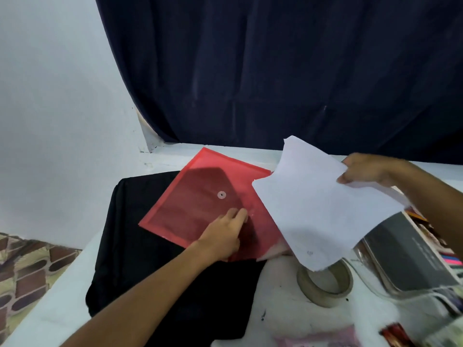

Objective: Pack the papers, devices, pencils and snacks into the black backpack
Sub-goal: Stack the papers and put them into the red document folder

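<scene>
Right hand: the right hand [370, 171] is pinching the far right edge of a sheaf of white paper sheets [323, 209], thumb on top and fingers curled beneath, and is holding it lifted and tilted above the table.
Left hand: the left hand [225, 234] is lying on a translucent red plastic document envelope with a round snap button [200, 204], fingers bent and fingertips pressing at its flap near the right side; whether it is pinching the flap or only pressing on it, I cannot tell.
Papers: the white sheets are hanging over the red envelope's right end, their lower corner drooping toward a roll of beige masking tape [325, 284].
Envelope: it is lying flat and turned at an angle, partly on a flat black fabric backpack [140, 259] and partly on the white painted table [288, 309].
Backpack: it is lying flat on the left part of the table, under the left forearm, apparently closed.
Tape: the roll is sitting on the table just right of the backpack.
Right edge: a dark grey flat box [406, 254] is resting in a clear plastic tray [400, 294], with colourful items beside it, too blurred to name.
Near edge: a pale pink packet [320, 339] and a red wrapper [395, 334] are lying on the table.
Backdrop: a dark navy curtain [275, 71] is hanging behind the table beside a pale wall [50, 96].
</scene>
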Motion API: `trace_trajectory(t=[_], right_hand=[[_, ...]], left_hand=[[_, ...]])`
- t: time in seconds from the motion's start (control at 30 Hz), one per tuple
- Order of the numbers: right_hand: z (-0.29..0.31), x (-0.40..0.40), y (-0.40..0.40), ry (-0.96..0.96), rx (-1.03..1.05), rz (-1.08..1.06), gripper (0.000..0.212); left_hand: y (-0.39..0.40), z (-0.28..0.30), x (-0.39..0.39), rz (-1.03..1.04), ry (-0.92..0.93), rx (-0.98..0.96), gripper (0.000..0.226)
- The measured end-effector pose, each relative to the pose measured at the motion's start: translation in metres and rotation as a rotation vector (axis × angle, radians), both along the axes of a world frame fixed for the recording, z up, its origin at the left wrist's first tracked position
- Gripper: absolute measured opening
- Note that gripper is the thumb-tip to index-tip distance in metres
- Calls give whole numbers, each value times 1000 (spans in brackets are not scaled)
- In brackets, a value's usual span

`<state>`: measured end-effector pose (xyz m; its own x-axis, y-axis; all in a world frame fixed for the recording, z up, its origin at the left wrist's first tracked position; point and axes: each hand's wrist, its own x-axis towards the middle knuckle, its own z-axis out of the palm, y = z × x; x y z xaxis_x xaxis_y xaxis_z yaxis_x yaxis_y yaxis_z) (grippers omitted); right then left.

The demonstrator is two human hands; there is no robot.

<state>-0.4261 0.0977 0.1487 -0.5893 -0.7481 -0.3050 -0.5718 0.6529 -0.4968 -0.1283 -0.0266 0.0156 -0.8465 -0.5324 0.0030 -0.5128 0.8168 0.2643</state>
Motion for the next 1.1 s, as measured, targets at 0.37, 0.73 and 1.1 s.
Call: trace_trajectory(t=[0.37,0.73,1.1], right_hand=[[29,3,4,-31,132,64,13],[33,11,-10,-6,139,101,16],[27,12,-16,-72,60,-14,22]], left_hand=[[6,-1,-7,212,-40,17,72],[11,12,-17,277,14,-104,124],[18,29,-21,209,53,-106,132]])
